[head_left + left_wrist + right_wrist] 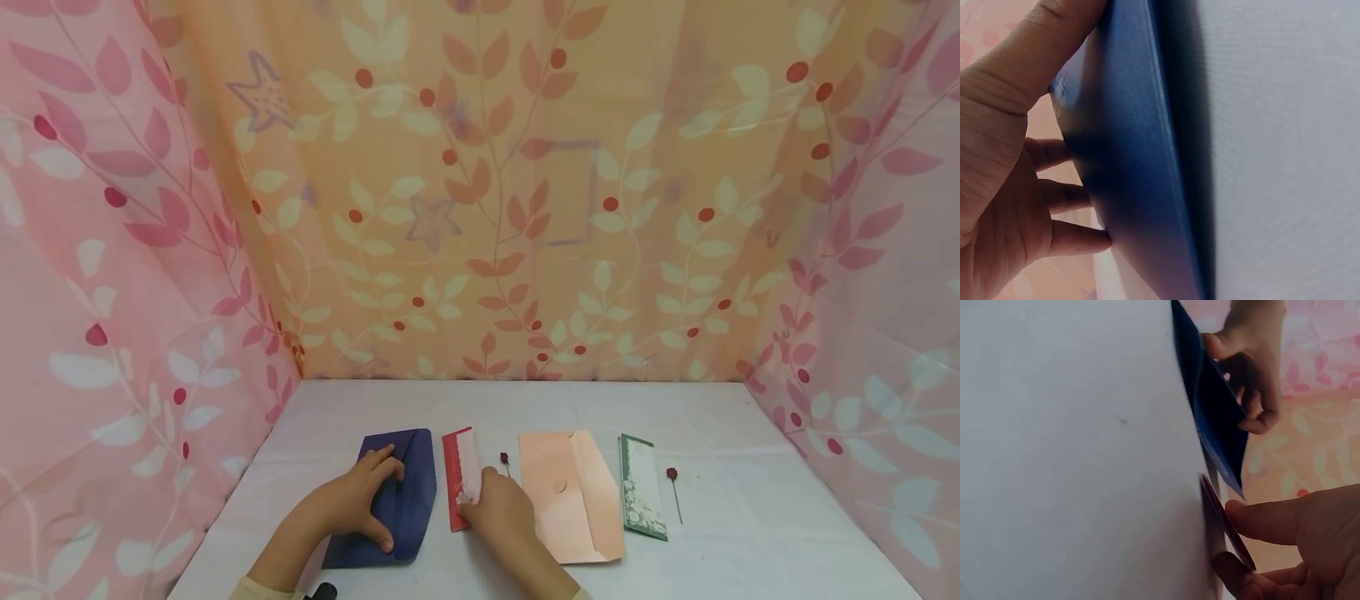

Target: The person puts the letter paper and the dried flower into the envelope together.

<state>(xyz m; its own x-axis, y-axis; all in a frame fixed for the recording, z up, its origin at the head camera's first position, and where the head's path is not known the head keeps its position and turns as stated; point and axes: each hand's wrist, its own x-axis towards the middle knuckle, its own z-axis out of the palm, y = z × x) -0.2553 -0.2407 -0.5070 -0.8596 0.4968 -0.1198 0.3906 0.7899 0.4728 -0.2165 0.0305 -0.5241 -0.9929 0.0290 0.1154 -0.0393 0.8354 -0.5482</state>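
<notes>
Fingers spread wide, a person's left hand (358, 500) rests on a navy envelope (418, 492) as the right hand (506, 510) pinches a red card (461, 462) beside it on the surface (345, 404), apparently a pick-up calling for a careful lift.

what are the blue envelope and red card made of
Blue envelope: probably paper with a slight sheen, judging by its crisp edges and soft highlights. Red card: likely cardstock, looking thin and stiff edge-on, with printed-looking flowers; finish unclear.
</notes>
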